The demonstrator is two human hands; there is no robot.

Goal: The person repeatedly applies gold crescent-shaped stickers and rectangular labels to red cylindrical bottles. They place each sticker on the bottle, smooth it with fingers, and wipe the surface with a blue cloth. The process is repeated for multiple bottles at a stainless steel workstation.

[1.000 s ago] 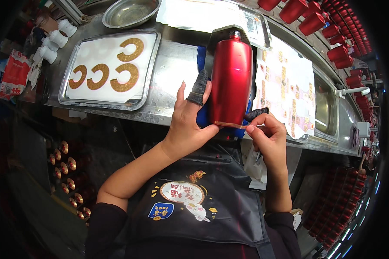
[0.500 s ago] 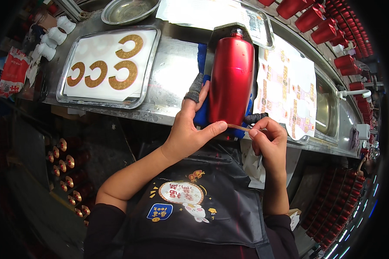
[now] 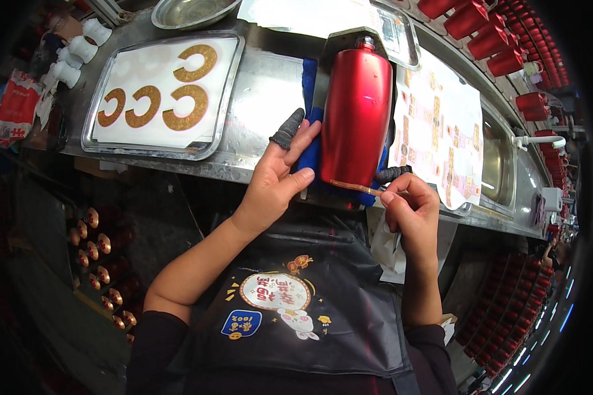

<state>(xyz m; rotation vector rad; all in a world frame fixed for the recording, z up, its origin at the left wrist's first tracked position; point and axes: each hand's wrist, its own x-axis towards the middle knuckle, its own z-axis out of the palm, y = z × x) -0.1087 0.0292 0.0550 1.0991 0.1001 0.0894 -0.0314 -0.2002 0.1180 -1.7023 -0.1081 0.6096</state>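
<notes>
Pinching one end of a thin gold strip [image 3: 352,187] between thumb and forefinger, the right hand [image 3: 413,207] sits just off the right corner of the red bottle [image 3: 357,115]'s base. The left hand [image 3: 268,183] is open at the bottle's near left, gripping nothing; whether its fingertips touch the bottle, I cannot tell. Dark covers sheathe a finger on each hand. The strip runs along the bottle's near edge; the bottle itself lies with its neck pointing away from the person, over a blue cloth [image 3: 307,158].

With one end pinched, the strip could probably skew or crease if the right hand pulled at an angle, and so thin a piece might tear under a sharp tug. The bottle, rounded and not firmly held, could roll or slide if pushed sideways. Droplets on its skin might also keep anything from gripping well.

Beneath the bottle is a wet-looking metal bench [image 3: 260,92]. Left of the bottle, a tray [image 3: 145,154] carries gold C-shaped pieces [image 3: 202,107] on white backing; right of it lies a patterned sheet [image 3: 420,128], then a sink [image 3: 498,168]. Beyond its neck, to the left, is a steel bowl [image 3: 194,10]; far to its upper right, rows of red vessels [image 3: 471,21].
</notes>
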